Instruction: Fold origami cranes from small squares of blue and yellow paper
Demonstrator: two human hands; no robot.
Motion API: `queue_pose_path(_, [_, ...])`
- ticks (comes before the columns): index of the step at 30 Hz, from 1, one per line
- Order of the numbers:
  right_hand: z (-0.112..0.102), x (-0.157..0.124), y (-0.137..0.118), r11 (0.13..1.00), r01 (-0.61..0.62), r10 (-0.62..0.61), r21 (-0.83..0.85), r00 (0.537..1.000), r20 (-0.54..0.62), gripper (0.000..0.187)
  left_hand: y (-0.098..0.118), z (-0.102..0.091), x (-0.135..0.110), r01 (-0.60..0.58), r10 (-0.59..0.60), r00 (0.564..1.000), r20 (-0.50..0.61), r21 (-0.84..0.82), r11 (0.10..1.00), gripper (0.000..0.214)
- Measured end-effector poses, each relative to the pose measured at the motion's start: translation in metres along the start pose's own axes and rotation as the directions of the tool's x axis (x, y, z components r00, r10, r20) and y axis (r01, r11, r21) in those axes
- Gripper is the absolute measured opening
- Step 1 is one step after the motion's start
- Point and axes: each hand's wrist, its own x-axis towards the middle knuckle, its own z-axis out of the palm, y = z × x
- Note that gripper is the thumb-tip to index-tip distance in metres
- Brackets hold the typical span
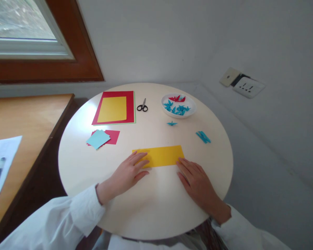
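A strip of yellow paper (163,156) lies flat on the round white table, its long side running left to right. My left hand (129,172) rests on its left end with fingers spread. At the lower right corner, my right hand (197,178) touches the paper with stretched fingertips. Beyond the strip sits a small blue folded paper crane (171,123). Farther back a white dish (178,116) holds several blue cranes and some red ones. Narrow blue folded paper pieces (203,136) lie to the right.
Black-handled scissors (142,107) lie near the back, beside stacked yellow paper (112,109) and red paper (130,107). Light blue paper squares (98,139) overlap red paper pieces (113,136) at the left. A wooden desk (28,111) stands left; a wall socket (247,86) is at right.
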Motion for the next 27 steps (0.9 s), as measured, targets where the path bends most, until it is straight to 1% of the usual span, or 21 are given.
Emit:
queue_pose_path(3, [-0.002, 0.004, 0.000, 1.000, -0.013, 0.013, 0.012, 1.000, 0.001, 0.029, 0.002, 0.006, 0.015, 0.088, -0.087, 0.994, 0.064, -0.013, 0.996, 0.035])
queue_pose_path(5, [-0.002, 0.008, 0.000, 0.999, -0.023, 0.023, 0.039, 1.000, 0.014, 0.026, 0.002, 0.008, 0.019, 0.092, -0.092, 0.992, 0.086, 0.007, 0.996, 0.034])
queue_pose_path(7, [-0.001, 0.014, -0.001, 0.996, -0.017, 0.015, 0.082, 0.999, 0.029, 0.024, 0.001, 0.009, 0.020, 0.049, -0.053, 0.995, 0.085, 0.048, 0.998, 0.029])
queue_pose_path(9, [0.003, 0.023, -0.003, 0.990, 0.017, -0.022, 0.137, 0.999, 0.037, 0.024, 0.001, 0.010, 0.020, -0.027, 0.018, 0.997, 0.079, 0.111, 0.993, 0.023])
queue_pose_path(11, [0.006, 0.032, -0.005, 0.981, 0.053, -0.062, 0.188, 0.997, 0.040, 0.026, 0.002, 0.012, 0.020, -0.103, 0.089, 0.992, 0.087, 0.170, 0.980, 0.022])
queue_pose_path(13, [0.009, 0.042, -0.008, 0.973, 0.077, -0.087, 0.218, 0.996, 0.035, 0.026, 0.002, 0.014, 0.020, -0.138, 0.121, 0.988, 0.093, 0.194, 0.971, 0.023])
queue_pose_path(17, [0.013, 0.057, -0.013, 0.963, 0.133, -0.131, 0.234, 0.991, -0.023, 0.018, 0.000, 0.014, 0.020, -0.106, 0.093, 0.993, 0.077, 0.175, 0.979, 0.022])
queue_pose_path(19, [0.015, 0.062, -0.016, 0.964, 0.155, -0.148, 0.214, 0.988, -0.048, 0.019, 0.000, 0.012, 0.022, -0.080, 0.070, 0.995, 0.066, 0.165, 0.983, 0.022])
queue_pose_path(24, [0.016, 0.070, -0.021, 0.974, 0.159, -0.154, 0.163, 0.987, -0.045, 0.018, 0.006, 0.004, 0.028, -0.020, 0.012, 0.999, 0.048, 0.165, 0.986, 0.023])
queue_pose_path(27, [0.012, 0.073, -0.027, 0.971, 0.178, -0.172, 0.158, 0.984, -0.050, 0.018, 0.010, 0.002, 0.032, -0.040, 0.034, 0.999, 0.035, 0.192, 0.981, 0.020])
